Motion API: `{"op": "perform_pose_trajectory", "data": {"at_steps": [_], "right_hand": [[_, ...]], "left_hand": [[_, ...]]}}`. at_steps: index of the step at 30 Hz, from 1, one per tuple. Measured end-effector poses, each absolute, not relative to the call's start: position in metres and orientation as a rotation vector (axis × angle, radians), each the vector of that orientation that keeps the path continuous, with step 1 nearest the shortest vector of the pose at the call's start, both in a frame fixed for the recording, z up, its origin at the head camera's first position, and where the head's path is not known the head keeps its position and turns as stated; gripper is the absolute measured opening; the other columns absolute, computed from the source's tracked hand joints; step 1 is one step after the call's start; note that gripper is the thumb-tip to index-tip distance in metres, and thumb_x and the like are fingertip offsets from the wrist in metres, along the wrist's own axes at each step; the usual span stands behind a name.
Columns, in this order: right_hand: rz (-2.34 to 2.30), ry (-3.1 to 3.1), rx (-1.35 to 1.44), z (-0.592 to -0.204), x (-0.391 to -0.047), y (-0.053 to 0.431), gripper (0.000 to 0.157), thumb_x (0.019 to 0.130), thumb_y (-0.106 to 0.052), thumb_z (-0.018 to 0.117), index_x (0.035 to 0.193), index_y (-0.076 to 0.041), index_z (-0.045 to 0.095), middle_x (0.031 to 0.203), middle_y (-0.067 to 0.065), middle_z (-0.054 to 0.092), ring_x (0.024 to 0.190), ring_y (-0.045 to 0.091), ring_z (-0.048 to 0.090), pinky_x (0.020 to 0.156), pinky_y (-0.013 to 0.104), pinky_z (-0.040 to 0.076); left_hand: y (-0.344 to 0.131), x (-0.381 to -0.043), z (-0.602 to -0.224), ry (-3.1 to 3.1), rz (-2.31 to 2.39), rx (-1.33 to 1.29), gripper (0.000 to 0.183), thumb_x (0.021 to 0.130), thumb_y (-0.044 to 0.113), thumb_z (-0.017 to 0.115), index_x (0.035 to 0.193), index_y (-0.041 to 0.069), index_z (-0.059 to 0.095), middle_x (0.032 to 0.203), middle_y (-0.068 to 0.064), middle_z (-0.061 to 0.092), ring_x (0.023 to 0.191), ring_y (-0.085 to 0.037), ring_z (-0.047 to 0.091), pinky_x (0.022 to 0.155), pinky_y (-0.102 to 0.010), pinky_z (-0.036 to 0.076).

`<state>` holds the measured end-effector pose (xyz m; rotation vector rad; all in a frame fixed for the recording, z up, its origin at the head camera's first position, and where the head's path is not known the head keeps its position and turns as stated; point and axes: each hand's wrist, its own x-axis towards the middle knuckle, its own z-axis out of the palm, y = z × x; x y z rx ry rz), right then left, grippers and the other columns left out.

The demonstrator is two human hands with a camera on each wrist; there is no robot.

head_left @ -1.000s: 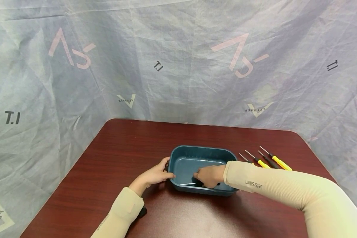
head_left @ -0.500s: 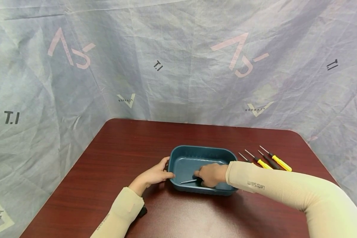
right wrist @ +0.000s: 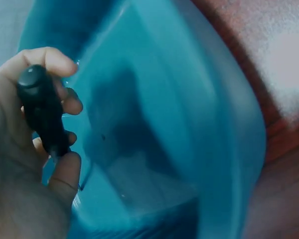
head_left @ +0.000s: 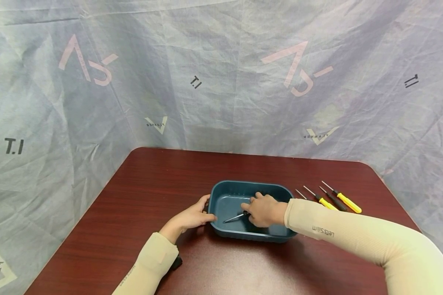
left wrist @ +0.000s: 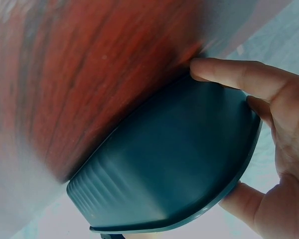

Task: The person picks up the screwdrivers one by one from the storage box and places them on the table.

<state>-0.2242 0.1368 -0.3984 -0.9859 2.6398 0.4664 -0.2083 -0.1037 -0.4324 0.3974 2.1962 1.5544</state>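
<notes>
A dark teal plastic bin [head_left: 245, 236] sits on the table. My left hand [head_left: 190, 215] holds its left end, thumb over the rim and fingers along the outer wall, as the left wrist view of the bin [left wrist: 159, 144] shows. Inside the bin, my right hand [head_left: 264, 211] holds a screwdriver [head_left: 234, 217], its metal shaft slanting down and left toward the bin floor. In the right wrist view the screwdriver's black handle [right wrist: 44, 112] lies between the thumb and curled fingers of the right hand [right wrist: 15, 159].
Several screwdrivers lie side by side right of the bin, among them a yellow-handled one [head_left: 348, 202] and a black-handled one [head_left: 337, 202]; the right sleeve [head_left: 336, 225] partly covers this group. The reddish-brown table [head_left: 162, 176] ends at a printed grey cloth [head_left: 221, 82].
My right hand has moved slightly up and away from the bin's near wall. The screwdriver has swung with it, its shaft now more slanted and easier to see. My left hand stays put.
</notes>
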Motion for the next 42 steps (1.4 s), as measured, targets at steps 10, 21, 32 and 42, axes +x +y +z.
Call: {"op": "perform_pose_trajectory", "data": {"at_steps": [10,21,32,42], "right_hand": [[0.555,2.728,-1.044,-0.392,-0.225,0.142,0.030,0.093,-0.034,0.046,0.122,-0.025,0.047,0.108,0.008,0.054,0.089,0.024,0.044,0.069,0.036,0.040],[0.534,2.794,-1.140,-0.384,-0.228,0.150,0.032,0.093,-0.032,0.047,0.123,-0.021,0.048,0.107,0.010,0.055,0.092,0.027,0.045,0.076,0.039,0.043],[0.484,2.852,-1.143,-0.376,-0.230,0.158,0.025,0.092,-0.029,0.048,0.114,-0.018,0.048,0.099,0.010,0.054,0.084,0.026,0.042,0.067,0.037,0.039],[0.422,2.933,-1.138,-0.370,-0.233,0.168,0.022,0.090,-0.029,0.052,0.108,-0.017,0.050,0.093,0.010,0.052,0.081,0.026,0.040,0.064,0.037,0.039]], "left_hand": [[-0.103,-0.209,-0.432,2.205,1.556,0.388,0.072,0.080,0.008,0.062,0.139,-0.001,0.021,0.126,-0.022,0.040,0.094,-0.023,0.049,0.066,-0.030,0.040],[-0.104,-0.208,-0.431,2.199,1.558,0.386,0.073,0.080,0.009,0.063,0.139,-0.001,0.021,0.127,-0.022,0.040,0.099,-0.025,0.047,0.070,-0.034,0.042],[-0.104,-0.209,-0.434,2.198,1.558,0.381,0.072,0.081,0.009,0.063,0.140,0.000,0.022,0.127,-0.021,0.041,0.099,-0.025,0.049,0.072,-0.035,0.043],[-0.104,-0.209,-0.433,2.191,1.551,0.391,0.072,0.081,0.009,0.062,0.140,0.000,0.021,0.126,-0.021,0.041,0.097,-0.024,0.050,0.071,-0.034,0.043]]}}
